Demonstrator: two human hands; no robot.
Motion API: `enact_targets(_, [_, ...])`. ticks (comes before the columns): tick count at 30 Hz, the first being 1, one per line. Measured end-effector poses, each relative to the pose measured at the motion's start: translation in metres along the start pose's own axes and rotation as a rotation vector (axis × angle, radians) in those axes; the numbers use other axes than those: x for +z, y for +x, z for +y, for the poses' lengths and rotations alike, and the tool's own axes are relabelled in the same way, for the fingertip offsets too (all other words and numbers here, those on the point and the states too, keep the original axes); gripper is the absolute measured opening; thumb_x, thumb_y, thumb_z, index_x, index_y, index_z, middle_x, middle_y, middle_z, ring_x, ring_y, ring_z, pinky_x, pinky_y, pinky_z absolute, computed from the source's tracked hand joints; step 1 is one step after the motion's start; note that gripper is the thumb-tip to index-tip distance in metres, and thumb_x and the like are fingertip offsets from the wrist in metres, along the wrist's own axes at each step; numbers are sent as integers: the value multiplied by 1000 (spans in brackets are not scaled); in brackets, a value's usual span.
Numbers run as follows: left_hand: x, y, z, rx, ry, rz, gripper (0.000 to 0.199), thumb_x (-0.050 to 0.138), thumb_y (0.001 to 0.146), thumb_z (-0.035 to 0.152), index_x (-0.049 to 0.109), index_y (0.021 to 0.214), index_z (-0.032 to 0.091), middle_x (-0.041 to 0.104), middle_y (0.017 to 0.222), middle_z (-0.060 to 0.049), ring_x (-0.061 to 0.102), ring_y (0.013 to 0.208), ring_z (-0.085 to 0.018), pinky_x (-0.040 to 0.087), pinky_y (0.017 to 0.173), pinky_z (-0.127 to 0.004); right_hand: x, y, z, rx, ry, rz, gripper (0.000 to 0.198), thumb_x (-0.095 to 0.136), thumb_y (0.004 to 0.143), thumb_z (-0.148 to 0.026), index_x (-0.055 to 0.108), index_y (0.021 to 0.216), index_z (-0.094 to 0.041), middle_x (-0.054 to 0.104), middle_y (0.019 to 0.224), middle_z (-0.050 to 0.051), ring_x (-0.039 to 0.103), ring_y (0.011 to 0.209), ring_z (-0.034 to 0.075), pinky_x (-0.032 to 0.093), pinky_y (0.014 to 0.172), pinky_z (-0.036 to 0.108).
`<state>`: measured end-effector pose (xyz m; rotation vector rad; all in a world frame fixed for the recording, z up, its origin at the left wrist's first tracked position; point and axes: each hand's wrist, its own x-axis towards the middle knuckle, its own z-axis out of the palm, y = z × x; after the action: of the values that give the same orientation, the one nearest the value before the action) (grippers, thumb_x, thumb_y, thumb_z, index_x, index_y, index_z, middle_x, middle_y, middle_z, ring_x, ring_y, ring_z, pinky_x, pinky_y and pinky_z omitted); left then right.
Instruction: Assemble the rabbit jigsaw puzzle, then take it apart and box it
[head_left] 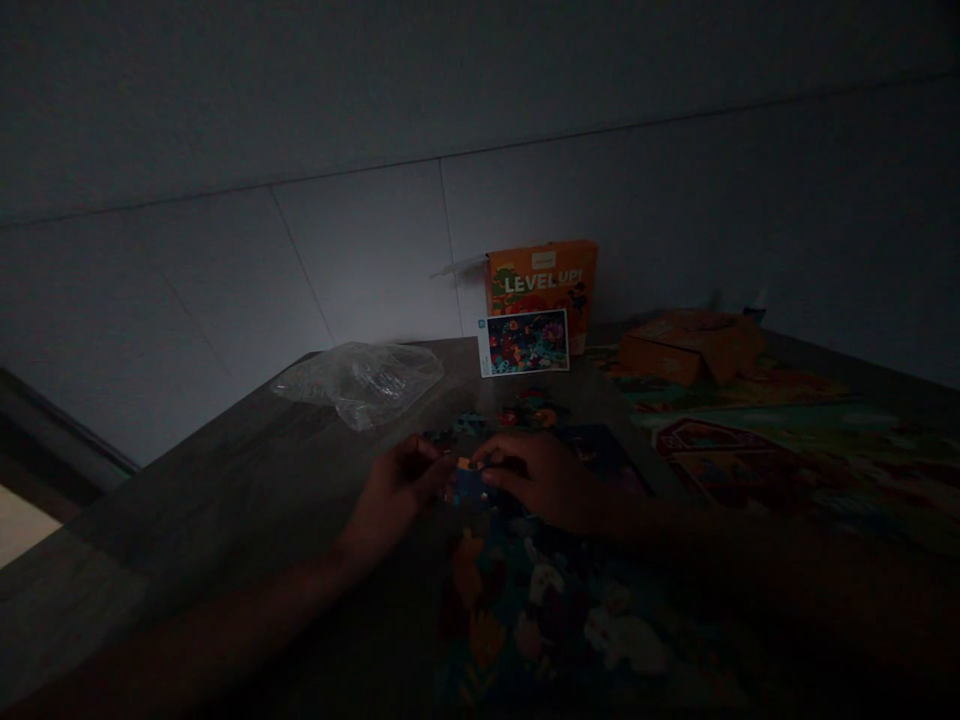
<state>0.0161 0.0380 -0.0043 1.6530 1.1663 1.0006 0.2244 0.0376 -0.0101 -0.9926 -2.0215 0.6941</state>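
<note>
My left hand (pixel 396 487) and my right hand (pixel 546 480) meet over the middle of the table, fingers closed in pinches. Between them are joined dark-blue puzzle pieces (pixel 472 486) with a small orange patch; both hands grip their edges. Nearer to me lies a partly assembled jigsaw puzzle (pixel 551 620) showing white rabbits, an orange animal and flowers. Just beyond the hands are loose puzzle pieces (pixel 529 410) in red and teal. The light is very dim, so the exact outlines of the held pieces are hard to make out.
An orange "LEVEL UP!" box (pixel 543 268) stands against the wall, with a picture card (pixel 528 343) leaning on it. A clear plastic bag (pixel 367 380) lies at the back left. To the right are an orange carton (pixel 686 345) and another colourful puzzle (pixel 787 450).
</note>
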Motion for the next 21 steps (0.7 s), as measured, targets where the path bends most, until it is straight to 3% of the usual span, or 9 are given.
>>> enact_targets(3, [-2, 2, -3, 16, -45, -104, 28, 70, 77, 36, 61, 95, 16, 66, 70, 0, 60, 61, -14, 44, 54, -22, 0, -1, -1, -60, -55, -33, 18, 63, 83, -8, 71, 97, -17, 73, 94, 4, 67, 87, 17, 47, 77, 28])
enact_targets(7, [-4, 5, -4, 81, 46, -251, 18, 66, 80, 31, 69, 84, 14, 71, 78, -4, 64, 71, -17, 49, 65, -25, 2, -1, 2, -70, -100, -55, 19, 66, 82, -10, 71, 99, -17, 74, 93, 5, 68, 86, 18, 47, 79, 29])
enact_targets(21, [-5, 7, -2, 42, -8, -267, 22, 69, 77, 36, 66, 78, 15, 62, 63, 0, 53, 53, -11, 41, 51, -21, 1, -2, -2, -91, -141, -74, 20, 68, 80, -12, 72, 98, -18, 74, 90, 5, 67, 83, 18, 48, 76, 29])
